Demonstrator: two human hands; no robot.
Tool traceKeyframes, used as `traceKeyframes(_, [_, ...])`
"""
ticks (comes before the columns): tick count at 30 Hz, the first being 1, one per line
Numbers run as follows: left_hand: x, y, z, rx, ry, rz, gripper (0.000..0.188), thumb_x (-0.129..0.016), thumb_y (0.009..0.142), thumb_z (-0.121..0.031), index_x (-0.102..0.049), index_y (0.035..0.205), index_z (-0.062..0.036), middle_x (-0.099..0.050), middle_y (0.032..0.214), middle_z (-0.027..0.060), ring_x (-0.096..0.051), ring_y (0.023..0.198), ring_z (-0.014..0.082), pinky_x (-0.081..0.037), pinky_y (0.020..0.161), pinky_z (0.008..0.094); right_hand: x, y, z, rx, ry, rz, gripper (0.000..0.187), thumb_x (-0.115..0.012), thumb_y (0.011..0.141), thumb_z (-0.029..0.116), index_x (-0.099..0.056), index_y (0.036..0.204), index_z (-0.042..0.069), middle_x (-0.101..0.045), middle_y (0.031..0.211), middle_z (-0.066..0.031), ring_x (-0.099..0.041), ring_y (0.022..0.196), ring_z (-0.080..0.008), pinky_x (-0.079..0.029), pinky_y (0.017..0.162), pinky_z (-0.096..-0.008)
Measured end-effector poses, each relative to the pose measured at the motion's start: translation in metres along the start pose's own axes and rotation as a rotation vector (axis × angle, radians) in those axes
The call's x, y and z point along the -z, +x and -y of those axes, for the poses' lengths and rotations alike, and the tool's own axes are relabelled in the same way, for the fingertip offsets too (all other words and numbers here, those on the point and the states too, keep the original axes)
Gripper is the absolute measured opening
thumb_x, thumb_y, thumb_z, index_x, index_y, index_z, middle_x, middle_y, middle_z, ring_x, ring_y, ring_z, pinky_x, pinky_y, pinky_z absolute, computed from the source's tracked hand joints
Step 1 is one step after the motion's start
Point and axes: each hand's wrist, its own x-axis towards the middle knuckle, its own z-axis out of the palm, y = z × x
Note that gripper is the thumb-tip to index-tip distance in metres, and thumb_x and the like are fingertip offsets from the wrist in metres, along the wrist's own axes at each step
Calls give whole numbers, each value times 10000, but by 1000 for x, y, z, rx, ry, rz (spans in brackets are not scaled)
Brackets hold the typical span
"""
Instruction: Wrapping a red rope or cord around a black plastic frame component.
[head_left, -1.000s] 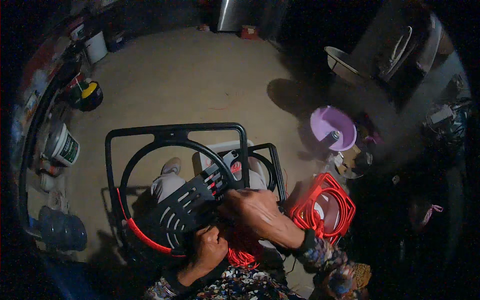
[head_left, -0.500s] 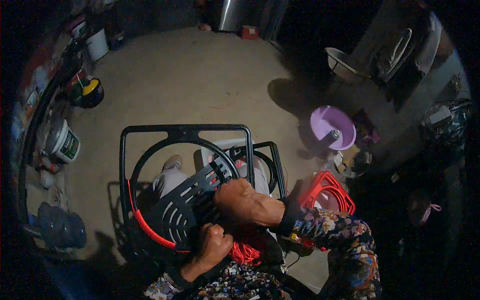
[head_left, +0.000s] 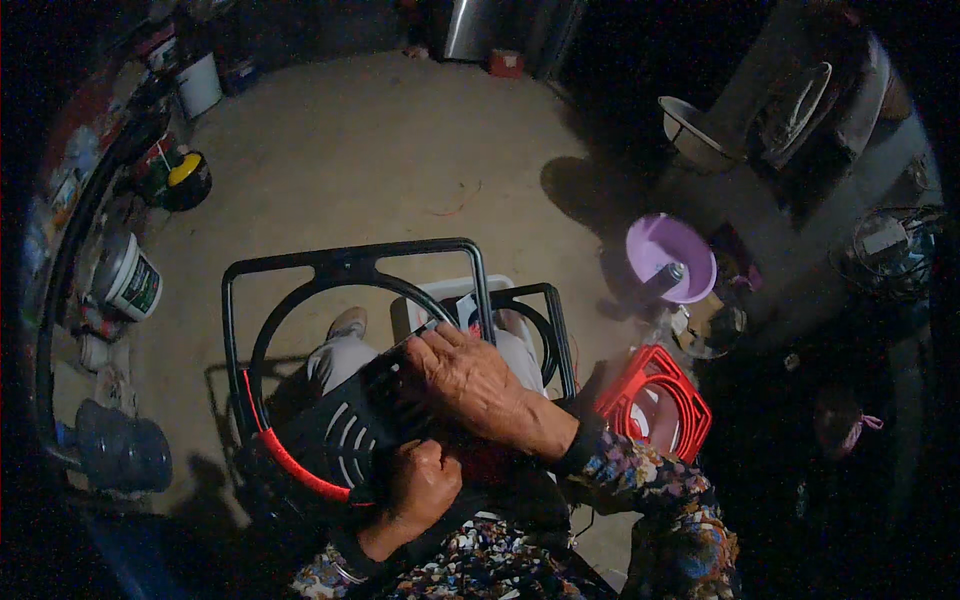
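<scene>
Across my lap lies a black plastic frame (head_left: 345, 250) with a large round ring and a slotted panel (head_left: 350, 425). Bright red cord (head_left: 305, 472) is wrapped closely along the ring's lower left. My right hand (head_left: 485, 385) lies over the upper right of the slotted panel, its fingers curled down and closed; what they grip is hidden. Just below it, my left hand (head_left: 425, 485) is closed in a fist by the panel's lower edge. Anything inside that fist is covered by the fingers. More red material shows dimly beneath my right wrist.
A second black frame (head_left: 555, 335) and a white container (head_left: 490, 285) stand beyond my hands. To the right are red plastic frames (head_left: 690, 405), a purple basin (head_left: 700, 265) with a can, and a pale basin (head_left: 690, 140). Buckets (head_left: 140, 290) and a water jug (head_left: 125, 450) line the left.
My right hand has turned and shifted slightly up and left over the panel. The black frame has moved a little left and tilted. The loose red cord bundle below is now mostly hidden.
</scene>
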Motion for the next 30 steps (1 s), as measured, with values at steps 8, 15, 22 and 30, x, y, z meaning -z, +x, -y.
traceKeyframes(8, [0,0,2,9,12,79,122,-555,637,-15,-457,577,29,-505,597,256,-518,592,457,-397,534,525,-17,-21,4,143,-545,-58,224,-602,725,236,-679,876,91,-554,1041,-89,-469,1067,-263,-340,918,-463])
traceKeyframes(15, [0,8,1,27,-17,-69,145,-557,673,-21,-457,578,24,-516,607,254,-516,598,467,-390,528,523,-20,-14,3,96,-55,-320,365,-715,655,214,-593,964,64,-556,946,-102,-521,922,-269,-374,816,-386])
traceKeyframes(22, [2,2,8,82,4,44,103,-579,675,-39,-534,627,40,-567,651,268,-559,620,455,-427,544,479,-20,-20,7,26,-79,-33,386,-707,707,288,-561,972,48,-563,939,-123,-521,956,-288,-378,842,-425])
traceKeyframes(30, [-11,-2,17,232,-433,62,170,-562,688,-5,-624,846,0,-623,800,200,-613,798,379,-475,697,394,3,-38,-3,211,151,-146,366,-636,711,157,-494,1021,23,-517,948,-154,-515,944,-341,-405,773,-425])
